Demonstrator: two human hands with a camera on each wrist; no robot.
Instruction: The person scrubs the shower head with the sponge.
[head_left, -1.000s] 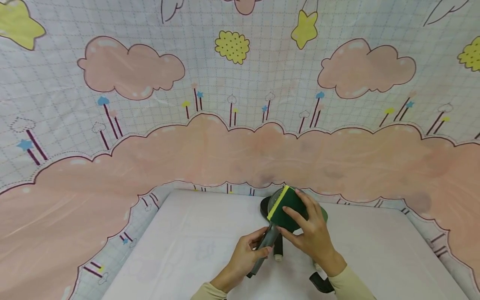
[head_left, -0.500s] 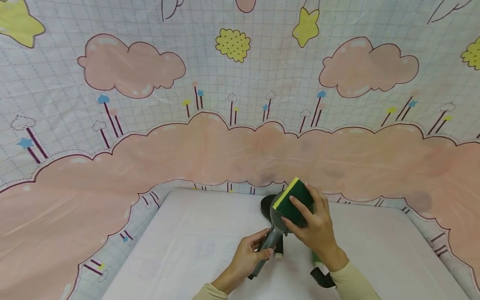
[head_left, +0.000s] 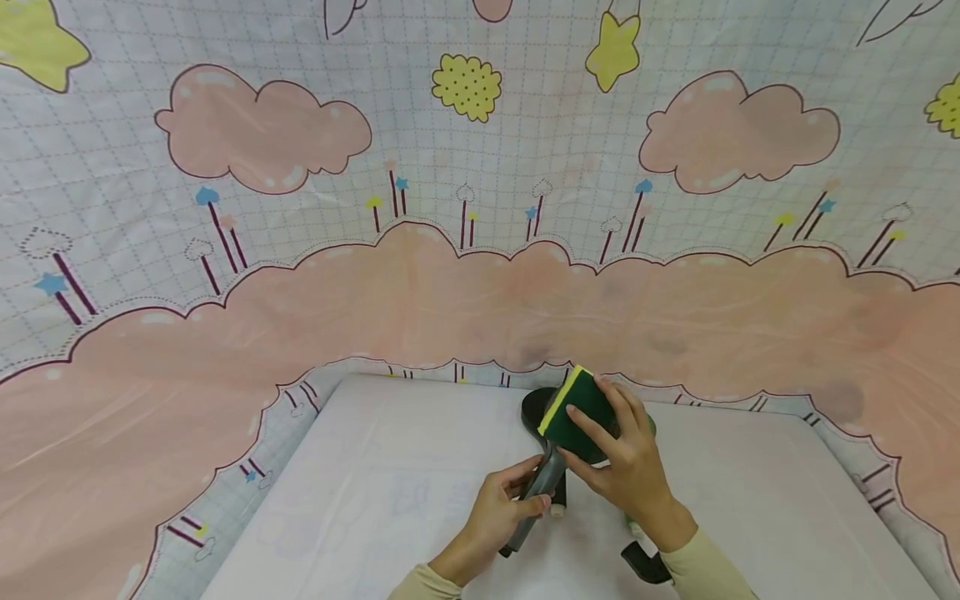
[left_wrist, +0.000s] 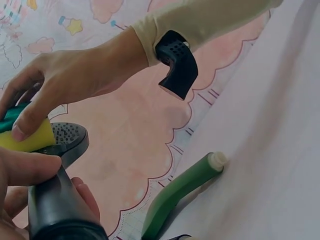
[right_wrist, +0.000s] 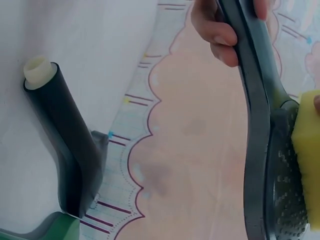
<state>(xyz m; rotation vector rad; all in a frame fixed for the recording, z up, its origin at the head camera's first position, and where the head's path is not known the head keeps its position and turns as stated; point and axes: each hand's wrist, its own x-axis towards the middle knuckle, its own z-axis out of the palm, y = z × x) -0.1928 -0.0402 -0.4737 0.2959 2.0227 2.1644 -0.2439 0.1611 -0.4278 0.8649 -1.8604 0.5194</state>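
Observation:
My left hand (head_left: 495, 517) grips the handle of a dark grey handheld shower head (head_left: 542, 482), held tilted above the table. My right hand (head_left: 636, 467) holds a sponge (head_left: 582, 417) with a dark green side and a yellow side. In the right wrist view, the sponge's yellow side (right_wrist: 307, 155) lies against the nozzle face (right_wrist: 287, 175) of the shower head. From the left wrist view, part of the nozzle plate (left_wrist: 70, 134) shows past the sponge. The sponge hides most of the head in the head view.
Behind the hands, a black shower head (head_left: 534, 408) lies on the white table (head_left: 375, 483). A green shower head (left_wrist: 180, 192) lies beside it, mostly hidden by the right hand in the head view. A patterned cloth (head_left: 480, 308) hangs behind the table.
The sponge moved up and right across the shower head's face, then back down and left. The left hand stayed on the handle, shifting only slightly.

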